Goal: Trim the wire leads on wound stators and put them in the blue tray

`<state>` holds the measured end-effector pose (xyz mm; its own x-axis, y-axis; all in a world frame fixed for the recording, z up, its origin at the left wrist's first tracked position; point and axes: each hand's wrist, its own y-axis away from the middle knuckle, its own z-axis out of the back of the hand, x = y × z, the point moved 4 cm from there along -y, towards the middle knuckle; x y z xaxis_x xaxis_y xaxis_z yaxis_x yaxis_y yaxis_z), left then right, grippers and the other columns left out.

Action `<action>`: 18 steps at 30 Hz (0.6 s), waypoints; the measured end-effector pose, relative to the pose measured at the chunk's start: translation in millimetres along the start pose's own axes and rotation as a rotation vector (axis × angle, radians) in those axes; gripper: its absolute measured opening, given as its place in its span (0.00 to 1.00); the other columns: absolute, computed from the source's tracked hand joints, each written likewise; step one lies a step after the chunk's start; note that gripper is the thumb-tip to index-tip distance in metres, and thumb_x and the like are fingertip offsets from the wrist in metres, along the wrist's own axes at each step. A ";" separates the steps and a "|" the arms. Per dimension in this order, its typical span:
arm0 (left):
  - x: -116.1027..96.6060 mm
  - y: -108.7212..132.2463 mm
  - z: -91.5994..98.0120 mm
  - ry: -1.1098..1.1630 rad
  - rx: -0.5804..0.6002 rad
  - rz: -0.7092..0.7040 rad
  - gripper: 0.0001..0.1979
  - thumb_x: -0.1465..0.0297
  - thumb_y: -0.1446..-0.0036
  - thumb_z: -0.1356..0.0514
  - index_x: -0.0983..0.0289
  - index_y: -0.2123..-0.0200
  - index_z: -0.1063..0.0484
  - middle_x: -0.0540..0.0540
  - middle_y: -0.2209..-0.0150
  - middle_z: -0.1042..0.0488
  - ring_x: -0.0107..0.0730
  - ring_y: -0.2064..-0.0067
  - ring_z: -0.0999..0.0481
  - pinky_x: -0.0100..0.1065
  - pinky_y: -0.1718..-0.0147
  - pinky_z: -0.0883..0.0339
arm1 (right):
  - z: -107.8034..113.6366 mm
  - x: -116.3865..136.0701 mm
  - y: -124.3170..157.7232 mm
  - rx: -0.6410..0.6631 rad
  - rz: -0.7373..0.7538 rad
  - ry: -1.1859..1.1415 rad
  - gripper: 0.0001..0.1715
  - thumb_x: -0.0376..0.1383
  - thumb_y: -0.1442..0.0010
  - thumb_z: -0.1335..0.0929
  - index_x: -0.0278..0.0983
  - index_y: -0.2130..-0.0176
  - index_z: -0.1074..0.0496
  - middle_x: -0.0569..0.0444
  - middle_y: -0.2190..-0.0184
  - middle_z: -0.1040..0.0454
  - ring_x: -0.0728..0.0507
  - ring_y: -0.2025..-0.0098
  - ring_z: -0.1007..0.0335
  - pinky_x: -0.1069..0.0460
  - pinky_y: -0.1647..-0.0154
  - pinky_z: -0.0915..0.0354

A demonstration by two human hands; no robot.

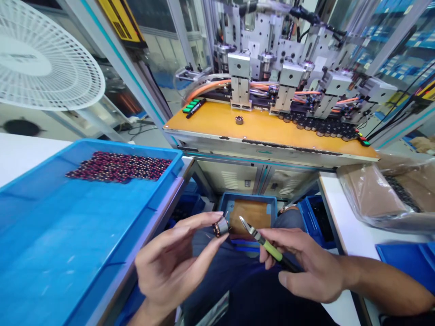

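Our left hand (pixel 163 267) pinches the copper-wound part (pixel 222 227) in a narrow thumb-and-fingertip grip above our lap (pixel 244 278); our right hand (pixel 311 267) wraps its grip around green-handled pliers (pixel 270 249), apart from it. We should steady the part, fingertips clear of the pliers.

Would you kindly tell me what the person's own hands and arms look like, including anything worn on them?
The left hand and right hand show no gloves, rings or watch. The right forearm is bare up to what looks like a dark sleeve.
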<state>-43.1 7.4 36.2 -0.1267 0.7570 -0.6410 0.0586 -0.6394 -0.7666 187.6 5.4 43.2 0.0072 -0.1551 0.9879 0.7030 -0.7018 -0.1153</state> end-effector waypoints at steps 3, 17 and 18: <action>-0.1 2.3 -1.6 -0.007 -0.010 0.008 0.48 0.96 0.60 0.34 0.56 0.38 0.33 0.54 0.50 0.17 0.39 0.55 0.15 0.42 0.52 0.18 | -3.5 -1.7 -2.1 0.048 0.001 -0.013 0.46 0.26 0.46 0.33 0.40 0.31 0.42 0.46 0.55 0.29 0.45 0.57 0.29 0.45 0.53 0.28; 1.2 10.0 -1.8 0.030 -0.063 0.128 0.44 0.93 0.57 0.33 0.54 0.40 0.32 0.52 0.52 0.16 0.39 0.55 0.15 0.39 0.57 0.16 | -15.9 -8.9 -11.8 0.043 -0.007 -0.129 0.43 0.29 0.44 0.32 0.42 0.32 0.41 0.48 0.57 0.30 0.47 0.60 0.31 0.47 0.58 0.28; 1.3 10.5 -2.3 0.020 -0.064 0.139 0.44 0.93 0.57 0.33 0.54 0.40 0.32 0.52 0.52 0.16 0.39 0.56 0.14 0.38 0.58 0.15 | -16.4 -8.8 -12.3 0.045 -0.021 -0.129 0.43 0.29 0.44 0.32 0.41 0.32 0.40 0.48 0.58 0.31 0.47 0.61 0.31 0.47 0.58 0.28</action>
<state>-40.4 2.0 27.3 -0.0935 0.6647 -0.7412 0.1371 -0.7288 -0.6709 167.3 4.0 34.2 0.0820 -0.0483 0.9955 0.7347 -0.6719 -0.0931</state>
